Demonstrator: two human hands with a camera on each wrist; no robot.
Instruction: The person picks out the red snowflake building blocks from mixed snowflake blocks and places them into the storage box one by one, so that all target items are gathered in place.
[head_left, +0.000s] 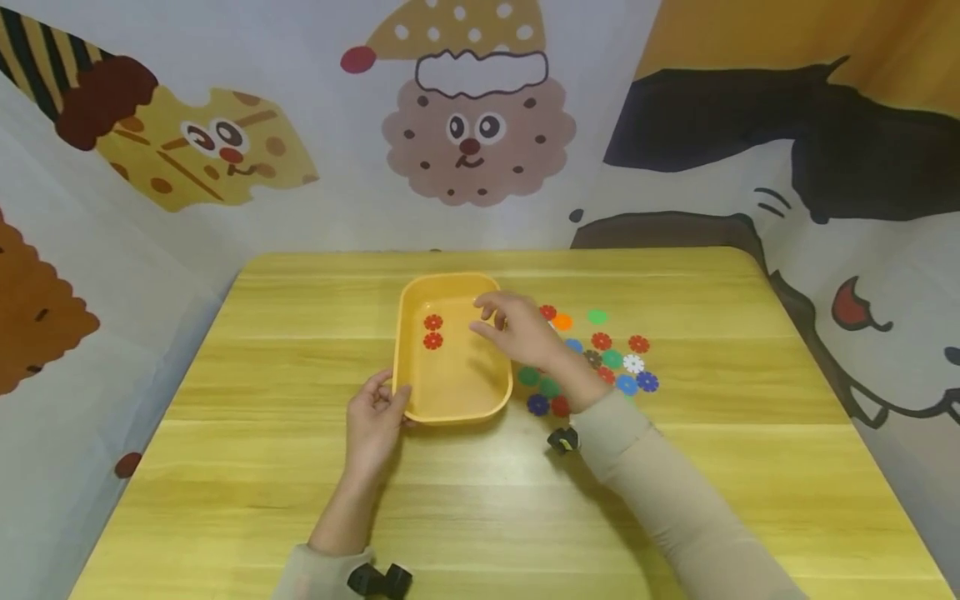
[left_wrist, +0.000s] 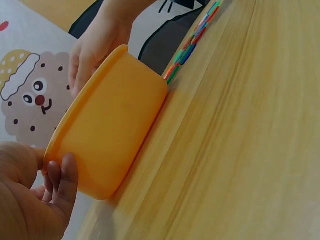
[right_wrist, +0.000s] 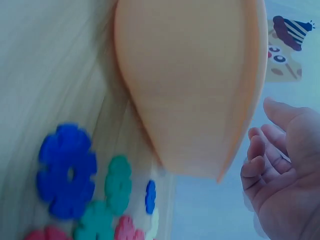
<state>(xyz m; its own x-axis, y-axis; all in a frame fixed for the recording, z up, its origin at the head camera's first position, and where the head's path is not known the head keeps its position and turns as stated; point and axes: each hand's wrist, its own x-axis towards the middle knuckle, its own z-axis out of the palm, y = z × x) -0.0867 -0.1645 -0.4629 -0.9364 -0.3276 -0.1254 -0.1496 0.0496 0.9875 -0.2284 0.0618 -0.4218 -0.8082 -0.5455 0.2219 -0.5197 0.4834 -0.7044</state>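
Yellow tray (head_left: 457,387) stands on the counter (head_left: 262,467), its near left corner pinched by the left hand (head_left: 375,414), thumb over the rim, fingers outside; the right hand (head_left: 522,329) hangs over the right side, fingers loosely bent, nothing visible held. The tray looks like light, stiff plastic, best gripped by that rim. Inside lie two red flower discs (head_left: 432,341), probably featherweight and slippery, best pinched by their notched edges; more coloured discs (head_left: 612,359) lie to the right.

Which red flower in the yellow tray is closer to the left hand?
The lower red flower-shaped disc in the head view. It lies nearer the left hand, which holds the yellow rectangular plastic tray; the upper red disc is farther away.
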